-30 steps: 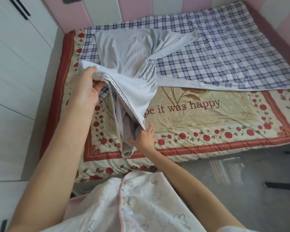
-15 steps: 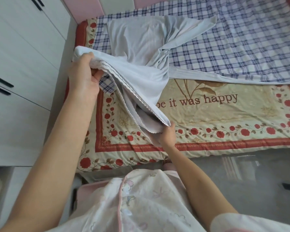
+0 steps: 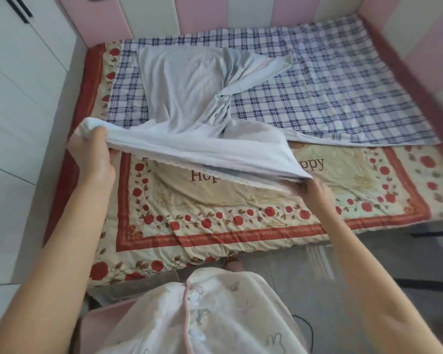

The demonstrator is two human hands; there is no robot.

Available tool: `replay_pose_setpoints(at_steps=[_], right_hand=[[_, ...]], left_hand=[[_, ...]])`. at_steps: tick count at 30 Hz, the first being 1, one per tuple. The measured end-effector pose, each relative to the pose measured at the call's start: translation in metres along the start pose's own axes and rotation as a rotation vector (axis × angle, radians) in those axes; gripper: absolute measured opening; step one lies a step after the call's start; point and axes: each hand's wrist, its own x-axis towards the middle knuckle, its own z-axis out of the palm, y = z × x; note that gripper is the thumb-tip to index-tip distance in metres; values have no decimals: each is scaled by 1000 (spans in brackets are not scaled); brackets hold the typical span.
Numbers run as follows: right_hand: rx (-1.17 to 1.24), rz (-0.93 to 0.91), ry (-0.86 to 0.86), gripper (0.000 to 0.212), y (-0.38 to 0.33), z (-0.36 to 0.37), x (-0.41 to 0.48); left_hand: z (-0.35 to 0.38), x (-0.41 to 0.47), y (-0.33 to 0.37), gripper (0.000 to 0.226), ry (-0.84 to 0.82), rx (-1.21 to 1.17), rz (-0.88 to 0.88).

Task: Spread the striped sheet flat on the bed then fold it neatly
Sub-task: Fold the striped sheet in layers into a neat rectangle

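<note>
Left hand (image 3: 92, 152) and right hand (image 3: 315, 192) grip sheet (image 3: 189, 98) above floral quilt (image 3: 215, 208) (wardrobe (image 3: 18, 85) beside).

pink-and-white padded wall (image 3: 202, 11), white wardrobe (image 3: 16, 98), grey floor (image 3: 368, 272).

A pale grey sheet (image 3: 187, 93) lies partly on the bed, twisted near its middle, over a blue checked sheet (image 3: 343, 98). The left grip (image 3: 92, 154) pinches the grey sheet's near-left corner, lifted. The right grip (image 3: 315, 191) holds the near-right corner low over a rose-patterned quilt (image 3: 215, 215). A scalloped edge runs taut between them. A white wardrobe (image 3: 23, 103) stands just beside the bed on the left.
</note>
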Motion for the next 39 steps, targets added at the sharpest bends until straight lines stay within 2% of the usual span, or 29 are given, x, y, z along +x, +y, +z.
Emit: replay_pose_setpoints(at_steps=[2,5,9,11,15,18,21,24,29,32,33,36,39], right_hand=[[-137,-3,-140,31,0,-16,7],[-39,25,-84,17,-17,-41,26],[14,-52,-302,25,-16,-42,26],[19,-122,-340,24,-11,-42,23],[-15,-305,-251,14,-19,-57,27],[138,-136,-221,32,-26,-53,22],[271,9,-128,26,-35,-42,17],[368,45,-130,22,-42,-43,19],[53,-57,-156,24,-46,-58,36],[-195,-74,-206,58,-48,-52,41],[-230,-64,-170,58,-48,-49,41],[-123,-28,-16,27,-49,-42,37],[110,90,47,32,-50,-34,36]], left_hand=[[4,0,-12,24,-10,1,-32],[6,4,-26,43,76,-50,-83],[-16,11,-44,45,175,-55,-181],[-30,18,-51,47,222,-56,-203],[-47,32,-44,48,214,-36,-148],[-46,33,-43,48,193,-20,-126],[-43,32,-51,47,208,3,-137],[-46,32,-55,47,208,-6,-149],[-50,37,-52,47,181,-5,-107],[-48,38,-49,47,149,-15,-100],[-47,38,-49,47,144,-19,-99],[-44,40,-50,46,147,-18,-91],[-42,38,-54,45,148,-30,-94]])
